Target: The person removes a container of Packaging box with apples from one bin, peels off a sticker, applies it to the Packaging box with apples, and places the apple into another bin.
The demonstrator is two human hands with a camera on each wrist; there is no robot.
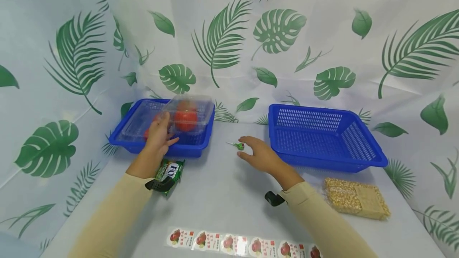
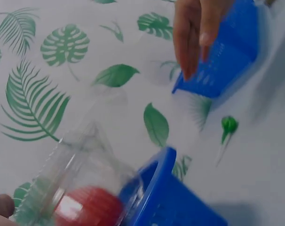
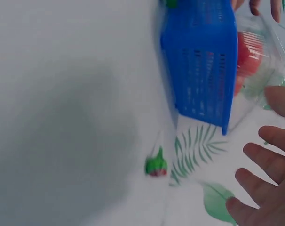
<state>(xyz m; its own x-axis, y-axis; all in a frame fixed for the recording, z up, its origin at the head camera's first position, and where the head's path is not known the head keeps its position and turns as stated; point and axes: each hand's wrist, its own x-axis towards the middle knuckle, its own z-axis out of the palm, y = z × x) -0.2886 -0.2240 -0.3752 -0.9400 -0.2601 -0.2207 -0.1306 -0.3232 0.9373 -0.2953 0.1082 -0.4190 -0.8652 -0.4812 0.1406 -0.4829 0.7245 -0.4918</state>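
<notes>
At frame centre, the right hand [image 1: 259, 155] hovers with fingers spread, holding nothing, just beside a small green-wrapped lollipop [image 1: 239, 145] on the table. Farther, left of centre, the left hand [image 1: 159, 132] grips a clear plastic clamshell box of red tomatoes [image 1: 186, 114] over the blue plastic basket [image 1: 195, 142].

Two baskets [image 1: 324, 138] [image 1: 193, 146], one clear box [image 1: 172, 116], two tomatoes [image 1: 185, 119], one lollipop [image 1: 237, 145], one green packet [image 1: 170, 172], one grain pack [image 1: 356, 198], one sticker strip [image 1: 244, 246].
</notes>
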